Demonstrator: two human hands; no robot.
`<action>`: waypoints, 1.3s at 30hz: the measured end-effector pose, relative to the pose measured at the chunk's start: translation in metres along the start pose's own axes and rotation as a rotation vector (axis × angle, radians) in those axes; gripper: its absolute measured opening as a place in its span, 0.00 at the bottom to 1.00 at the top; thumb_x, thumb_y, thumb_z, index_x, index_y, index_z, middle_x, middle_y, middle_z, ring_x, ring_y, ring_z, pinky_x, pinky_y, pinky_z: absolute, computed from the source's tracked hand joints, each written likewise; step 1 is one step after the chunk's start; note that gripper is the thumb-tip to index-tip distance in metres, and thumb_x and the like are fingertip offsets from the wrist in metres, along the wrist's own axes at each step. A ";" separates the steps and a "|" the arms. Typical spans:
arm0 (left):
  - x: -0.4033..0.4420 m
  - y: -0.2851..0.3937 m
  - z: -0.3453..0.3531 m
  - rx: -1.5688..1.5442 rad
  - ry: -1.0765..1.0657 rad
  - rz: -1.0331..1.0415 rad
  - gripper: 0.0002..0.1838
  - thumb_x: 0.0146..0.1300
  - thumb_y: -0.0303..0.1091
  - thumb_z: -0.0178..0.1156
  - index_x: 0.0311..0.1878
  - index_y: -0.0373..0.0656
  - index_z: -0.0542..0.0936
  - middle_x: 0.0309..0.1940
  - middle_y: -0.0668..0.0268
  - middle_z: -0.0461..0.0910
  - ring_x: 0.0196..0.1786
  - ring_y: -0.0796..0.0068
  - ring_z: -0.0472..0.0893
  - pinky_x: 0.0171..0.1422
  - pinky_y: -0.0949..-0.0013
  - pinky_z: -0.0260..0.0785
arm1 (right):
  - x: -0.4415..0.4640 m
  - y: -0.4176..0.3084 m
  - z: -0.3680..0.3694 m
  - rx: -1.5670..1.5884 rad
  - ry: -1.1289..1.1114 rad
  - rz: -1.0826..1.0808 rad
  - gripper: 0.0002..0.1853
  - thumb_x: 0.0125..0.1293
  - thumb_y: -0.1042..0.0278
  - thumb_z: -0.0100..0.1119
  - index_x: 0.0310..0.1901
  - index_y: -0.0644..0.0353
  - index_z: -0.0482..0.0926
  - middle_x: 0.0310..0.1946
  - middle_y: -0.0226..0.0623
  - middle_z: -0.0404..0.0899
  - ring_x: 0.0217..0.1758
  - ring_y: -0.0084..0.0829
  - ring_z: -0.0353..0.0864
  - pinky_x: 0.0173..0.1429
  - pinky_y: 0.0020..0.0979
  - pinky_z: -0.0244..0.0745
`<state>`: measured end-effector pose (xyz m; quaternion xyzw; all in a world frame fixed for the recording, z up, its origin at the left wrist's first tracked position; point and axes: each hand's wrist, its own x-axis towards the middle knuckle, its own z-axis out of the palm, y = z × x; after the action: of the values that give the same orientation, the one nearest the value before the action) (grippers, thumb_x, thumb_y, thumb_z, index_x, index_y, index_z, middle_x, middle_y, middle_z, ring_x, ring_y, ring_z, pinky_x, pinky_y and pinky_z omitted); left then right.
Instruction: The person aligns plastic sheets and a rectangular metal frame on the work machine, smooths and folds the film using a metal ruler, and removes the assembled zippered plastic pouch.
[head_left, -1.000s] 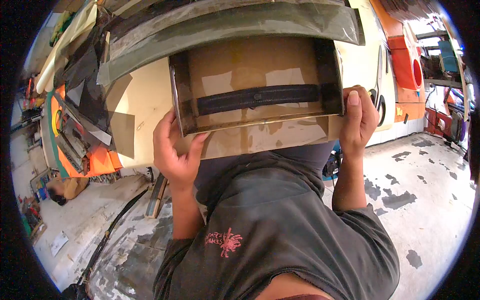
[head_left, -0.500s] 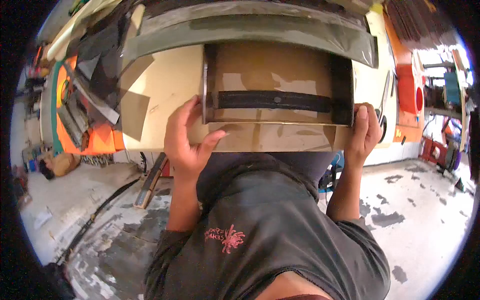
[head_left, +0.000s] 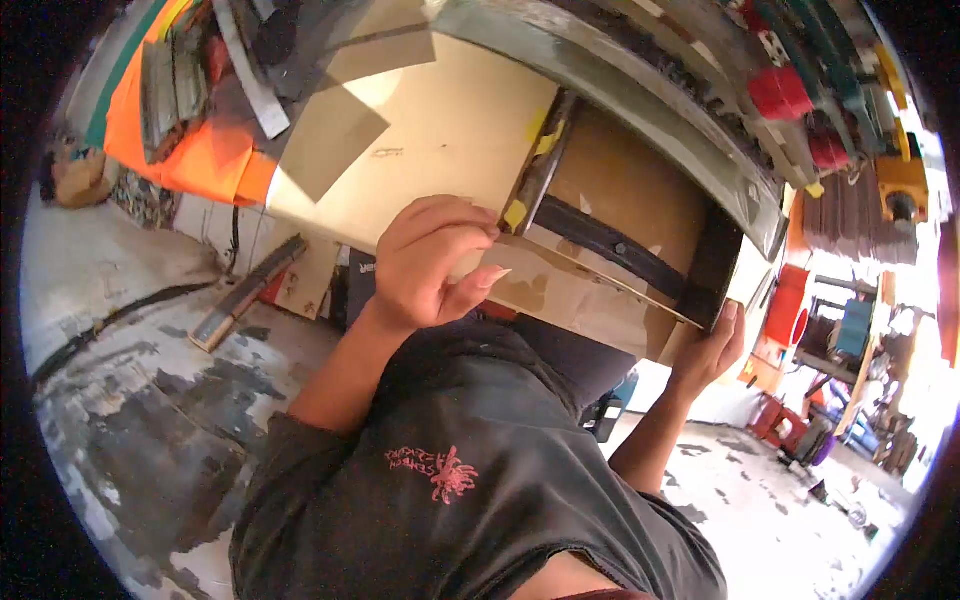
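Observation:
A shallow brown box (head_left: 640, 168) with dark side walls lies tilted on the worktable. Across its inside runs a black strip (head_left: 610, 242) with a round stud near the middle. My left hand (head_left: 435, 260) has its fingers curled against the box's near left corner, and its thumb stands off below. Yellow marks show on the left wall (head_left: 540, 160) above those fingertips. At the near right corner, my right hand (head_left: 712, 350) grips the box's edge, with fingers partly hidden behind it. Along the far side, a greyish, shiny long strip (head_left: 640, 85) overlaps the box.
Cut grey sheets (head_left: 335, 140) lie on the cream tabletop (head_left: 470, 110) at left, near an orange cloth (head_left: 200, 160) with metal strips. Tools with red parts (head_left: 780, 92) sit at far right. A wooden bar (head_left: 245, 293) lies on the floor.
The view has turned, so the box now appears slanted and farther right. My left fingers have curled more at its near left corner. My right hand stays at the near right corner.

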<state>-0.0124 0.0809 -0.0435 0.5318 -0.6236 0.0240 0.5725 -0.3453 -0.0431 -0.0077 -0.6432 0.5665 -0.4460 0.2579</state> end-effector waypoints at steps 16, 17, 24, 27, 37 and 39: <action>-0.006 -0.005 -0.001 -0.131 0.062 0.118 0.13 0.61 0.35 0.75 0.32 0.39 0.81 0.28 0.61 0.83 0.33 0.56 0.85 0.42 0.55 0.82 | 0.008 0.033 -0.006 0.070 0.073 0.000 0.17 0.84 0.51 0.54 0.45 0.57 0.82 0.33 0.23 0.77 0.30 0.14 0.70 0.30 0.20 0.59; -0.006 -0.005 0.000 -0.137 0.063 0.134 0.12 0.61 0.34 0.73 0.32 0.39 0.81 0.27 0.61 0.83 0.32 0.56 0.85 0.41 0.55 0.82 | 0.007 0.032 -0.006 0.071 0.076 0.001 0.17 0.84 0.51 0.54 0.45 0.57 0.82 0.33 0.23 0.77 0.30 0.14 0.70 0.30 0.20 0.59; -0.013 -0.009 -0.004 -0.208 0.010 0.099 0.15 0.70 0.40 0.58 0.32 0.39 0.84 0.30 0.57 0.87 0.33 0.53 0.88 0.42 0.53 0.83 | 0.004 0.025 -0.009 0.065 0.040 0.103 0.21 0.86 0.52 0.50 0.40 0.61 0.78 0.35 0.28 0.75 0.40 0.23 0.72 0.46 0.29 0.69; -0.013 -0.007 -0.006 -0.247 0.021 0.055 0.16 0.71 0.40 0.56 0.32 0.39 0.84 0.29 0.57 0.87 0.33 0.52 0.88 0.42 0.52 0.83 | 0.005 0.028 -0.006 0.086 0.021 0.046 0.19 0.85 0.52 0.51 0.39 0.57 0.78 0.31 0.23 0.72 0.32 0.18 0.67 0.37 0.25 0.61; -0.014 -0.010 -0.006 -0.239 0.002 0.048 0.17 0.73 0.40 0.53 0.34 0.39 0.84 0.31 0.56 0.87 0.34 0.51 0.88 0.45 0.50 0.83 | 0.003 0.017 -0.004 0.017 0.028 0.036 0.22 0.87 0.54 0.46 0.37 0.62 0.78 0.32 0.27 0.74 0.36 0.22 0.70 0.43 0.28 0.67; -0.012 -0.007 -0.006 -0.236 0.034 0.025 0.18 0.74 0.41 0.53 0.36 0.38 0.84 0.31 0.55 0.88 0.34 0.51 0.88 0.47 0.49 0.84 | 0.004 0.020 -0.007 0.010 0.027 0.029 0.22 0.87 0.55 0.47 0.37 0.63 0.78 0.32 0.28 0.75 0.37 0.22 0.71 0.44 0.29 0.67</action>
<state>-0.0063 0.0892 -0.0541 0.4523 -0.6187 -0.0334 0.6414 -0.3611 -0.0500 -0.0204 -0.6275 0.5770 -0.4535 0.2601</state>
